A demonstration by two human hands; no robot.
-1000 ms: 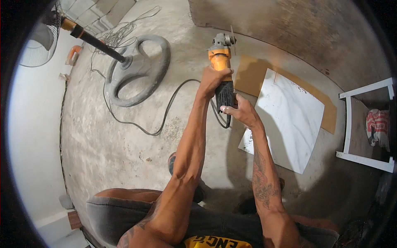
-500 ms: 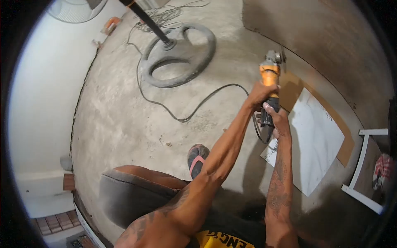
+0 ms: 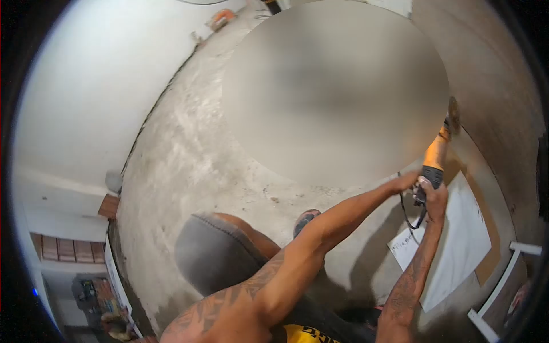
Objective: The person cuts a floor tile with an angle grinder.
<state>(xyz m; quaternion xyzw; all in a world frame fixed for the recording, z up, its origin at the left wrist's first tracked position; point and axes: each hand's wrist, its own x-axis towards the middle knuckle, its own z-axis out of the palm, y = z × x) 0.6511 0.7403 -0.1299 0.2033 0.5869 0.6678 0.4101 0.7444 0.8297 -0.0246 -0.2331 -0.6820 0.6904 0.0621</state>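
Observation:
An orange and black angle grinder (image 3: 436,154) is held up at the right, its round disc (image 3: 453,114) at the top end, close to the brown wall. My right hand (image 3: 436,201) is closed around the grinder's black rear grip. My left hand (image 3: 406,182) is at the left side of that grip, its fingers smeared and partly hidden, so I cannot tell whether they grasp it. A dark cord (image 3: 407,214) hangs in a loop from the tool's rear end. Below lies a white marbled tile (image 3: 457,240) on brown cardboard (image 3: 493,257).
A large blurred patch hides the middle of the concrete floor (image 3: 171,154). A white frame (image 3: 498,280) stands at the right edge. Along the left wall (image 3: 86,126) are a brown block (image 3: 108,207) and an orange object (image 3: 222,20). My bent knee (image 3: 214,251) is at the lower left.
The grinder and both hands have shifted right and down in view. My left hand has slid from the orange body back toward the rear grip. The view has turned, and a blurred patch covers the stand base's area.

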